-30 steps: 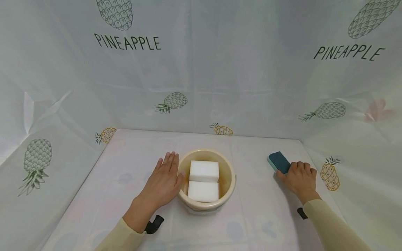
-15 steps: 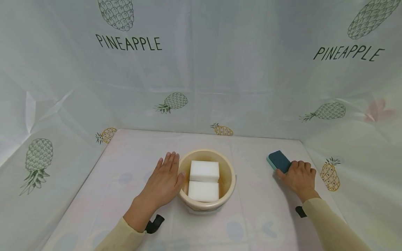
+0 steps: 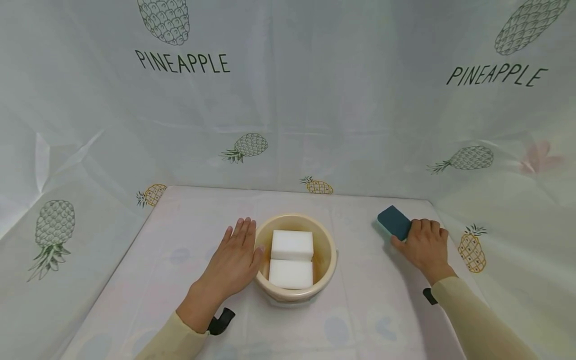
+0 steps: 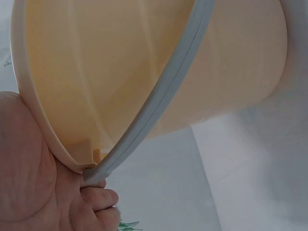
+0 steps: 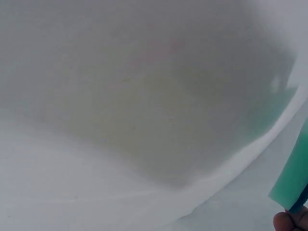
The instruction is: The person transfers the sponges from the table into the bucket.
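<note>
A cream bucket [image 3: 333, 260] stands at mid-table, holding two white foam blocks [image 3: 291, 245] one behind the other. My left hand [image 3: 235, 261] lies against its left rim, fingers straight, with the thumb at the edge. In the left wrist view, the palm touches the rim of the bucket [image 4: 231, 62] beside the end of its grey handle [image 4: 159, 96]. To the right, my right hand [image 3: 425, 246] pinches one end of a sponge [image 3: 394, 221] with a dark blue top and a green body. In the right wrist view, the sponge [image 5: 291, 178] appears held above the white surface.
A pale patterned cloth covers the table [image 3: 360, 320]. White sheeting with pineapple prints [image 3: 355, 110] rises behind and on both sides. The sheeting on the right comes close to my right hand.
My right hand has lifted the sponge and shifted it slightly away from me and to the left. My left hand and the bucket stay put.
</note>
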Motion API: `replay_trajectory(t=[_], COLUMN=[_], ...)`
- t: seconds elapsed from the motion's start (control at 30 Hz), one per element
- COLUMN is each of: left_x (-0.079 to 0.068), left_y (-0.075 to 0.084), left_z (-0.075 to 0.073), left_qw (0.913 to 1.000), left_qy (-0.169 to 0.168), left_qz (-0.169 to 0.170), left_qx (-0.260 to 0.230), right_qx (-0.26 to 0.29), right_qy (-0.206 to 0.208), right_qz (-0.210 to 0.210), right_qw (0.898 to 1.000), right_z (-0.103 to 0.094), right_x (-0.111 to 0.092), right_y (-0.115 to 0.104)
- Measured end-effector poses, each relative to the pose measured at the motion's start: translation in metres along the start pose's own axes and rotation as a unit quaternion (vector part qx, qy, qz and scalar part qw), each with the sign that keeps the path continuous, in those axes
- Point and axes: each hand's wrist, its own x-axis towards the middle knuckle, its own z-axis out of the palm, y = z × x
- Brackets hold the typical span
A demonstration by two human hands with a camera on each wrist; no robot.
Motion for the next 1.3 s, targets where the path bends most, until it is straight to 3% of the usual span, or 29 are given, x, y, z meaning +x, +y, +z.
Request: replay_trajectory(t=[0.3, 0.6, 0.93, 1.3], left_x=[0.0, 0.001, 0.0, 0.0], left_y=[0.0, -0.001, 0.0, -0.001], left_z=[-0.002, -0.003, -0.004, -0.003], left_qw=[0.9998, 0.9996, 0.9998, 0.9999], left_qy=[0.003, 0.001, -0.005, -0.006], left_qz=[0.008, 0.009, 0.001, 0.001], left_qx=[0.018, 0.027, 0.02, 0.013], right_qx=[0.008, 0.005, 0.026, 0.09], right_qy=[0.019, 0.084, 0.124, 0.112], right_qz=[-0.028, -0.088, -0.127, -0.171], right_qw=[0.999, 0.993, 0.984, 0.975], right_z=[-0.008, -0.023, -0.058, -0.105], right_x=[0.009, 0.019, 0.029, 0.025], right_y=[-0.02, -0.047, -0.092, -0.149])
